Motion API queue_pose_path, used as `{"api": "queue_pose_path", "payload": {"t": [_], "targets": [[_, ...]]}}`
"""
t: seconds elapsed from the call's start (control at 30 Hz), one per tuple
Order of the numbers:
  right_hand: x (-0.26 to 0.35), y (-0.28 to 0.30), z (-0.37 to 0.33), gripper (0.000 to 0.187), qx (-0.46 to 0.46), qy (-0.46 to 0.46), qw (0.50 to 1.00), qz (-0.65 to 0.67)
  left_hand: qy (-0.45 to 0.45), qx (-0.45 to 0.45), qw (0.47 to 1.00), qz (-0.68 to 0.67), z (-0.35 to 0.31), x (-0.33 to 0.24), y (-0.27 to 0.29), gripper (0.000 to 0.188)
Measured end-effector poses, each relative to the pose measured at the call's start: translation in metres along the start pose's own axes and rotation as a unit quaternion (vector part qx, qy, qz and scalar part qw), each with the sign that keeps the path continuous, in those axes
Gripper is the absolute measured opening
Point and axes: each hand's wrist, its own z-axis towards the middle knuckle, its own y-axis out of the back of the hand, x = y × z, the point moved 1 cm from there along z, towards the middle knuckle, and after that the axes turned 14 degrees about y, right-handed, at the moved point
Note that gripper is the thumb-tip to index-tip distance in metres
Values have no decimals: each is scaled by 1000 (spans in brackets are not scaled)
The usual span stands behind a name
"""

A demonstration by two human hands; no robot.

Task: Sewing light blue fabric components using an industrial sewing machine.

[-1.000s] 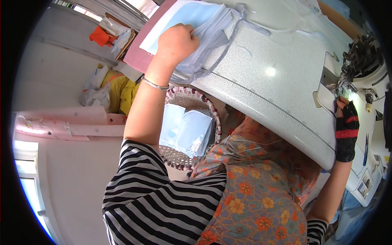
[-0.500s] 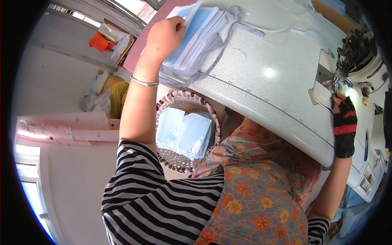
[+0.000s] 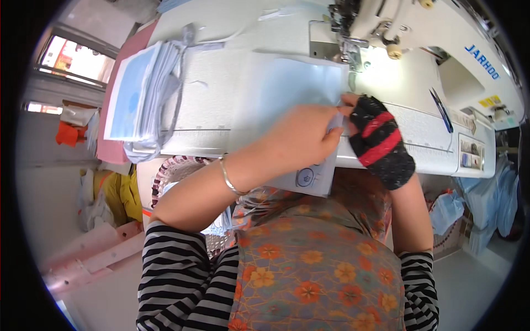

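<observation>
A light blue fabric piece [image 3: 292, 77] lies on the sewing table, blurred at its left, with its lower end hanging over the front edge and showing a printed emblem. My left hand [image 3: 309, 129] reaches across it and pinches its right edge. Close against those fingertips, my right hand [image 3: 378, 132], in a black fingerless glove with red stripes, has its fingers closed at the same edge. The sewing machine's needle area [image 3: 350, 52] is lit just beyond the hands. A stack of similar blue and white pieces [image 3: 132, 94] rests at the table's left.
A woven basket [image 3: 190, 161] with blue pieces stands below the table's left front, partly behind my left arm. Dark thread snips [image 3: 441, 110] lie right of the machine head [image 3: 441, 33]. More blue pieces [image 3: 486, 204] hang at the far right; a yellow bag [image 3: 121, 187] sits at left.
My left hand has come from the stack to the table's middle with a fabric piece. My right hand has left the needle area and met it at the edge. The view has shifted right.
</observation>
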Motion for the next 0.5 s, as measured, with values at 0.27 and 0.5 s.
{"api": "queue_pose_path", "payload": {"t": [0.27,0.5], "targets": [[2,-3,-4,37,-38,20,999,-27,-156,-163,951,212,40,24,-2,26],[-6,-3,-2,36,-30,14,999,-14,-199,-196,939,200,43,34,-12,41]]}}
